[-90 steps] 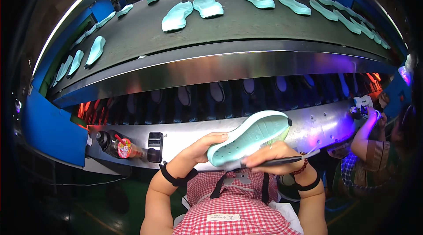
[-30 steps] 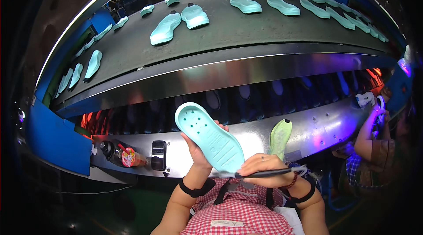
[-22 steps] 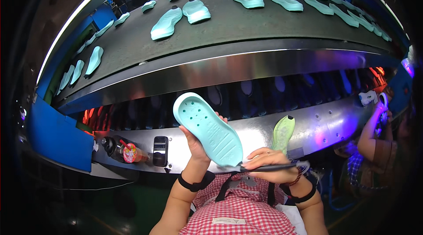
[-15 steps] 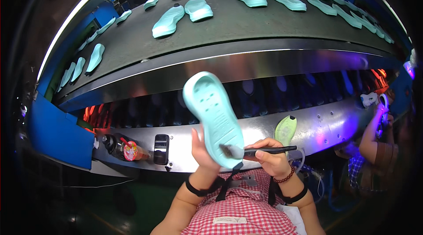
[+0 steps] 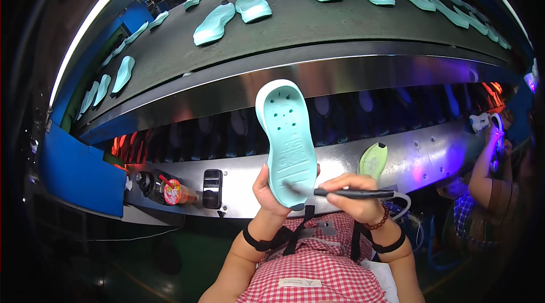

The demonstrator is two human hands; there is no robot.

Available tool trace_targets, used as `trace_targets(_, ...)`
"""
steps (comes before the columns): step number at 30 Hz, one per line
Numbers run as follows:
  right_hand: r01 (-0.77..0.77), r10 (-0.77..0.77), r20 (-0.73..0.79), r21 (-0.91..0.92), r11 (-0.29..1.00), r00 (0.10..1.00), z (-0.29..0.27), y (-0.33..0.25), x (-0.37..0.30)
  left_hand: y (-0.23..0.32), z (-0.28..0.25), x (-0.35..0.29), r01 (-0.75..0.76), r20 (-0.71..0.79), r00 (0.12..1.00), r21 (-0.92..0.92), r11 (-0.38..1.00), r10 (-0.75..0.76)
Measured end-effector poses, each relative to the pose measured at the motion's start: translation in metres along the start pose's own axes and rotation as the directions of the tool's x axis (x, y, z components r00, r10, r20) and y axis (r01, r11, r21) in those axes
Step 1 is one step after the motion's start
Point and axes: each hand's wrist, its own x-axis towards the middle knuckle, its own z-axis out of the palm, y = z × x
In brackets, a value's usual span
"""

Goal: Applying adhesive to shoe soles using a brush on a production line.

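A mint-green shoe sole [image 5: 288, 147] is held upright in my left hand [image 5: 268, 190], its inner side with small holes and ridges facing me. My left thumb lies along its left edge, and fingertips show at its right edge; the rest of that hand is behind the sole. A black tab sticks out at the sole's lower end. Between the fingers of my right hand [image 5: 359, 201] is a black-handled brush [image 5: 363, 194] with a pale tube at its back end. Blurred bristles lie over the sole's lower part; whether they touch it I cannot tell.
Beyond a metal rim, a dark conveyor belt [image 5: 318, 24] carries several mint soles [image 5: 214, 23]. On the metal ledge [image 5: 332, 158] are a green sole [image 5: 373, 161], a phone [image 5: 212, 188], a drink cup [image 5: 172, 192] and a dark bottle [image 5: 149, 182]. A co-worker's arm [image 5: 482, 177] is at right.
The held sole has turned more upright and squarer to me, its top end shifting right. My right hand and the brush have moved slightly right, bristles still over the sole's lower part.
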Motion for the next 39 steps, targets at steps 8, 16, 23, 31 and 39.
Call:
trace_targets(8, 0.07, -0.061, 0.067, -0.143, 0.987, 0.996, -0.012, -0.007, 0.009, 0.01, -0.003, 0.001, 0.062, -0.002, 0.998, 0.229, 0.971, -0.063)
trace_targets(16, 0.216, -0.155, 0.284, -0.198, 0.956, 0.946, -0.004, -0.01, -0.004, 0.017, 0.006, 0.011, 0.185, -0.033, 0.983, 0.075, 0.98, -0.183)
trace_targets(23, 0.269, -0.144, 0.357, -0.333, 0.904, 0.923, -0.022, -0.014, 0.0, 0.025, -0.001, 0.009, 0.546, -0.055, 0.835, -0.047, 0.837, -0.548)
trace_targets(31, 0.353, -0.115, 0.558, -0.339, 0.872, 0.822, -0.033, -0.003, 0.001, 0.035, 0.011, 0.008, 0.688, -0.324, 0.723, 0.407, 0.6, -0.61)
trace_targets(39, 0.417, -0.058, 0.613, -0.462, 0.783, 0.788, -0.046, -0.021, 0.004, 0.04, 0.01, 0.004, 0.722, -0.421, 0.689, 0.472, 0.507, -0.59)
